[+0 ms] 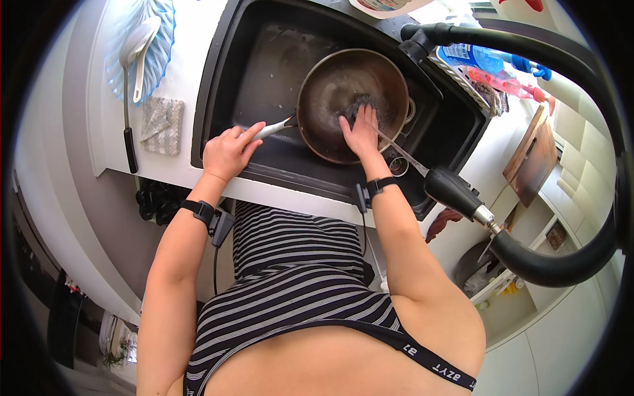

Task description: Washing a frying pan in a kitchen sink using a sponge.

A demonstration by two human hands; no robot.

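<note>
A round wok (pixel 324 74) with a brown-grey inside sits in the black sink (pixel 247 74), some water in its bottom. My left hand (pixel 228 151) grips its light grey handle (pixel 273 129) over the sink's front edge. Inside the wok, my right hand (pixel 361 133) presses its fingers on a dark grey scouring pad (pixel 364 101), probably steel wool, partly hidden beneath them. From the black faucet's spray head (pixel 453 193), a thin water stream (pixel 403 154) runs into the wok beside my right wrist.
The black faucet hose (pixel 554 42) arches over the right side. Left of the sink lie a blue shell-shaped dish (pixel 163 49) with a ladle (pixel 127 89) and a white spoon, plus a folded cloth (pixel 163 126). Bottles (pixel 475 57) and a wooden cutting board (pixel 535 153) stand at right.
</note>
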